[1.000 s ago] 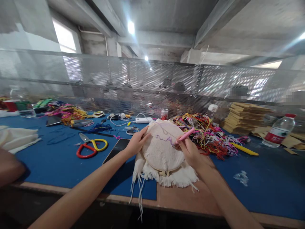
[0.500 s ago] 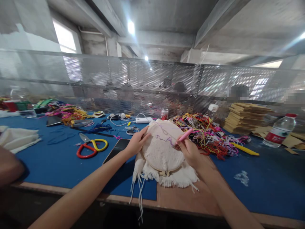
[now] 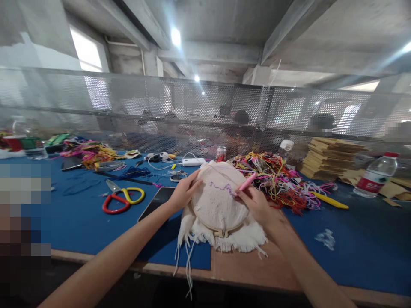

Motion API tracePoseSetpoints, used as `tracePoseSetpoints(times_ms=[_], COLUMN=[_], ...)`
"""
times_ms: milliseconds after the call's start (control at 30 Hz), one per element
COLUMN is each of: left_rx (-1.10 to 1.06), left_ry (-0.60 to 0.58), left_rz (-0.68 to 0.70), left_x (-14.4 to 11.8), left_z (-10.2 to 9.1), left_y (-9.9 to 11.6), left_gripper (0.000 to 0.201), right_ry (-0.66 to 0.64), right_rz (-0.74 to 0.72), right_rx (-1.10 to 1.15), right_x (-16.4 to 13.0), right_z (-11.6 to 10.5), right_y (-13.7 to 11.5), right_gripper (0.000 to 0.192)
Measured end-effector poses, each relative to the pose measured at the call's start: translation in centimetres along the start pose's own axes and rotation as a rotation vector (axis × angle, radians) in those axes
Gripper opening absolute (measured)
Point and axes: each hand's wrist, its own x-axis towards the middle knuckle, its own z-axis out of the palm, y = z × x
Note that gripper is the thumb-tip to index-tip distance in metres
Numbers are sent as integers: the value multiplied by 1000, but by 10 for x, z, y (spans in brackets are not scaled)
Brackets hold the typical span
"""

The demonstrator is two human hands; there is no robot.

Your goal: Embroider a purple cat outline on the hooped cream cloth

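Note:
An embroidery hoop stretches cream cloth with a fringed edge, tilted up in front of me. A wavy line of purple stitches crosses the cloth. My left hand is closed on the hoop's left rim, its thumb on top and the other fingers partly hidden. In my right hand I grip a pink punch needle, its lower end at the right end of the purple line. The needle's tip is too small to make out. Purple thread runs near the hoop's upper right edge.
Red-and-yellow scissors and a dark phone-like slab lie to the left. Tangled yarn is heaped behind my right hand, near a yellow tool. A bottle and stacked brown paper stand right. A blurred-out person is far left.
My right hand and the punch needle have shifted slightly left, and the needle stands a little steeper. My left hand stays on the hoop. At far left, a blurred patch now covers the neighbouring person's arm.

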Motion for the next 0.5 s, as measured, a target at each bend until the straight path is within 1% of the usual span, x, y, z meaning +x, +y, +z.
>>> tracePoseSetpoints(times_ms=[67, 133, 333, 500], left_rx=[5, 1, 11, 9], left_ry=[-4, -6, -3, 1], left_rz=[0, 7, 8, 12], left_x=[0, 1, 0, 0], left_z=[0, 0, 1, 0], left_y=[0, -1, -2, -2], left_gripper=[53, 52, 52, 51], right_ry=[17, 19, 43, 84], right_rz=[65, 89, 53, 14], right_rx=[159, 200, 131, 14], right_x=[1, 2, 1, 1], right_z=[0, -1, -2, -3], right_y=[2, 4, 6, 6], right_gripper=[35, 37, 36, 36])
